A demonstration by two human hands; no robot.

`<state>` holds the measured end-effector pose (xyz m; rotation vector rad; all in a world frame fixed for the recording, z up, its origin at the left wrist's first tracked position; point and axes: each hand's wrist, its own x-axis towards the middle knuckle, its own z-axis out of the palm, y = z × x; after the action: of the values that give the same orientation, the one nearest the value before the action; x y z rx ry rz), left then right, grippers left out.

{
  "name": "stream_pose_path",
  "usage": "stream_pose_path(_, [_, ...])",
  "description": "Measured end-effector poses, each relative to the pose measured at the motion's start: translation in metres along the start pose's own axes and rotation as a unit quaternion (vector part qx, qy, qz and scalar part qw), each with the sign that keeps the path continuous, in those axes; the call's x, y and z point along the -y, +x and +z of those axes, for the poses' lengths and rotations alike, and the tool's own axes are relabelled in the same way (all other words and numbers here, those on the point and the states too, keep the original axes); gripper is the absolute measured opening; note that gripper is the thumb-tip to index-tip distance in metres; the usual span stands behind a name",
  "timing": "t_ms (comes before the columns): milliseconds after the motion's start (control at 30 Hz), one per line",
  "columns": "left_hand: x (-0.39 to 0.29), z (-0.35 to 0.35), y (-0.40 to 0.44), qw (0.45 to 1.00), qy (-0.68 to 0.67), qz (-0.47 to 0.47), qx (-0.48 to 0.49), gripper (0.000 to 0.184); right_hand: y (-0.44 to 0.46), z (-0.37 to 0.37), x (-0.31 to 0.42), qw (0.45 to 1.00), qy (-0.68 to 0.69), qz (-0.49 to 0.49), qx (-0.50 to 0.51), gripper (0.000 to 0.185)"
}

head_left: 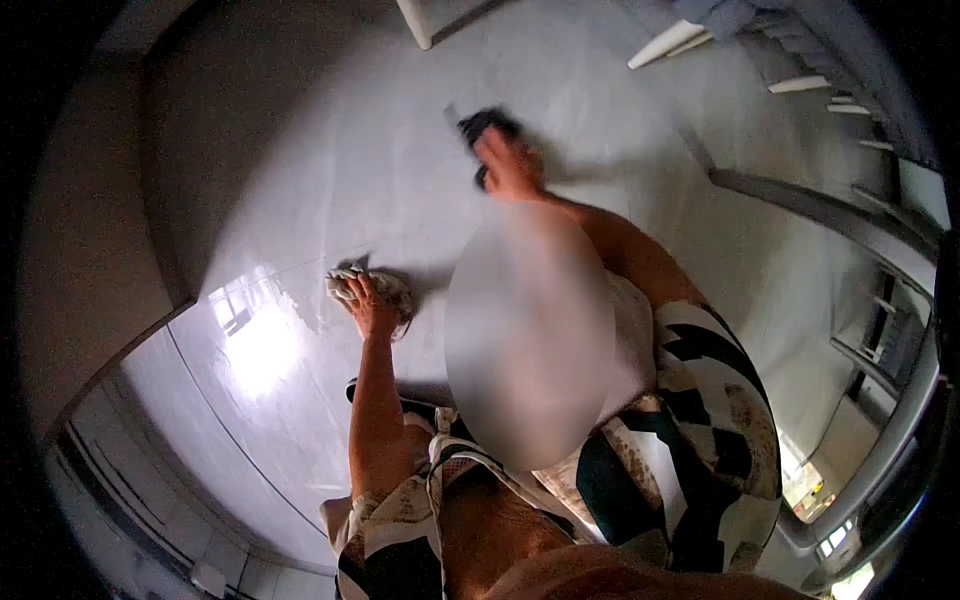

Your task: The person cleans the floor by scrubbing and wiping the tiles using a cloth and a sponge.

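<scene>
On the shiny pale floor (400, 120), my left hand (370, 306) presses a crumpled light cloth (400, 298), fingers over its left part. Farther forward and to the right, my right hand (508, 168) is on a dark cloth (488, 125), blurred by motion. The dark cloth shows beyond and beside the fingers. A blurred oval covers the middle of the view below my right hand, hiding what lies there.
A pale furniture leg (414, 24) stands at the top, with more pale legs (668, 44) at the upper right. Curved grey chair frames (830, 208) line the right side. A brown panel (90, 220) rises at the left. Light reflects off the floor.
</scene>
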<state>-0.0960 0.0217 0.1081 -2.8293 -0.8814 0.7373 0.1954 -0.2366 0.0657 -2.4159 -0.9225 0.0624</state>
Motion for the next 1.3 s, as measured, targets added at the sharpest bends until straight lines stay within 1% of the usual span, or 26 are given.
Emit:
stream_pose_path(67, [-0.002,-0.004,-0.001,0.999,-0.039,0.010,-0.021,0.089,-0.011,0.018,0.048,0.986,-0.018,-0.109,0.125,0.051])
stream_pose_path(100, [0.002,-0.005,-0.004,0.998,-0.060,0.015,-0.033,0.091,-0.026,0.007,0.076,0.978,0.030,-0.163,0.125,0.050])
stream_pose_path(133, [0.003,-0.006,-0.006,0.997,-0.056,0.017,-0.044,0.090,-0.041,0.023,0.088,0.970,0.092,-0.202,0.100,0.050])
stream_pose_path(200, [0.000,0.004,0.013,0.996,-0.054,0.008,-0.071,0.088,-0.037,0.011,0.096,0.930,0.196,-0.274,0.146,0.047])
stream_pose_path(233, [0.004,0.006,0.011,0.996,-0.059,0.013,-0.069,0.089,-0.038,-0.002,0.103,0.900,0.300,-0.274,0.158,0.046])
stream_pose_path(300, [-0.001,-0.005,0.010,0.995,-0.074,0.024,-0.067,0.092,-0.029,0.013,0.098,0.864,0.400,-0.155,0.262,0.042])
stream_pose_path(367, [-0.009,-0.020,0.007,0.993,-0.109,-0.001,-0.045,0.091,-0.017,-0.008,0.068,0.838,0.485,-0.004,0.252,0.042])
stream_pose_path(400, [-0.010,-0.019,0.006,0.992,-0.119,0.003,-0.039,0.091,-0.002,-0.038,0.053,0.873,0.450,0.050,0.182,0.044])
stream_pose_path(433, [-0.014,-0.014,0.007,0.991,-0.132,0.009,-0.030,0.091,0.010,-0.038,0.015,0.868,0.467,0.120,0.115,0.046])
stream_pose_path(467, [-0.013,-0.006,0.007,0.994,-0.094,0.016,-0.043,0.093,0.027,-0.052,-0.010,0.915,0.380,0.135,-0.001,0.050])
stream_pose_path(500, [-0.014,-0.003,0.009,0.994,-0.093,0.021,-0.045,0.092,0.048,-0.059,-0.049,0.920,0.351,0.159,-0.077,0.053])
stream_pose_path(533, [-0.013,-0.001,0.009,0.994,-0.092,0.024,-0.045,0.092,0.072,-0.066,-0.089,0.945,0.242,0.141,-0.168,0.055])
stream_pose_path(567, [-0.013,0.001,0.007,0.995,-0.090,0.027,-0.045,0.092,0.096,-0.074,-0.129,0.953,0.165,0.145,-0.209,0.055])
stream_pose_path(600, [-0.012,0.001,0.004,0.994,-0.093,0.032,-0.044,0.094,0.114,-0.071,-0.172,0.938,0.142,0.221,-0.226,0.056])
stream_pose_path(700, [-0.012,0.000,0.002,0.994,-0.098,0.034,-0.039,0.100,0.167,-0.083,-0.240,0.929,-0.029,0.329,-0.169,0.063])
stream_pose_path(767, [-0.018,-0.010,0.001,0.994,-0.101,0.027,-0.029,0.095,0.196,-0.093,-0.206,0.909,-0.110,0.392,-0.093,0.063])
stream_pose_path(833, [-0.016,0.002,0.000,0.997,-0.071,0.033,-0.030,0.092,0.229,-0.063,-0.193,0.939,-0.179,0.264,-0.127,0.058])
stream_pose_path(867, [-0.026,-0.027,-0.004,0.994,-0.111,0.023,-0.004,0.075,0.236,-0.052,-0.176,0.956,-0.179,0.173,-0.158,0.057])
stream_pose_path(900, [-0.034,-0.025,0.002,0.995,-0.096,0.024,0.002,0.075,0.245,-0.043,-0.165,0.962,-0.180,0.083,-0.187,0.057])
stream_pose_path(967, [-0.032,-0.018,0.004,0.998,-0.064,0.021,0.006,0.075,0.239,-0.053,-0.095,0.974,-0.189,0.089,-0.088,0.052])
stream_pose_path(1000, [-0.030,-0.005,0.004,0.993,-0.110,0.031,-0.006,0.075,0.224,-0.052,-0.083,0.981,-0.182,0.047,-0.056,0.053])
stream_pose_path(1033, [-0.032,-0.008,0.002,0.993,-0.112,0.037,-0.015,0.076,0.210,-0.053,-0.076,0.984,-0.175,0.005,-0.026,0.054])
stream_pose_path(1133, [-0.031,0.006,0.002,0.992,-0.110,0.042,-0.048,0.081,0.154,-0.027,-0.078,0.987,-0.151,-0.039,-0.028,0.055])
stream_pose_path(1167, [-0.030,0.006,0.002,0.994,-0.092,0.035,-0.037,0.082,0.129,-0.028,-0.066,0.989,-0.137,-0.043,-0.026,0.056])
stream_pose_path(1233, [-0.032,0.001,0.003,0.998,-0.059,0.019,-0.020,0.086,0.084,-0.035,-0.041,0.992,-0.110,-0.057,0.028,0.060])
stream_pose_path(1300, [-0.032,-0.002,0.003,0.996,-0.080,0.027,-0.011,0.088,0.054,-0.041,-0.039,0.990,-0.067,-0.112,0.049,0.061])
